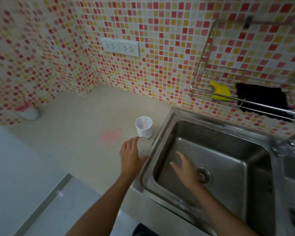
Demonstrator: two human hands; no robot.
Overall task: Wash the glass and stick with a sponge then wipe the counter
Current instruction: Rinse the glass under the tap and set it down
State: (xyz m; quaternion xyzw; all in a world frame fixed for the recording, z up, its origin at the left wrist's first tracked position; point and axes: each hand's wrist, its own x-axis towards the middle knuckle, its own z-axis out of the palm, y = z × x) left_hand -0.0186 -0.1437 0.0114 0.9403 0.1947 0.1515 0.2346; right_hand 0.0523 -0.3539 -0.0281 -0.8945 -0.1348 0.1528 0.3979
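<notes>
Counter (pixel 71 120), beige, runs below the tiled wall (pixel 143 23), with a red smear (pixel 111 135) on it. The steel sink (pixel 220 143) sits at its right. A wire rack (pixel 203 55) on the wall holds a black cloth (pixel 260 97) and a yellow sponge (pixel 220 91). The right hand (pixel 187 169) hovers over the basin, fingers spread and loose, holding nothing. The left hand (pixel 130 155) curls round a clear, blurred glass (pixel 144 148) just beside the sink's rim. A white cup (pixel 144 129) stands just behind, with an orange stick (pixel 144 124) inside.
</notes>
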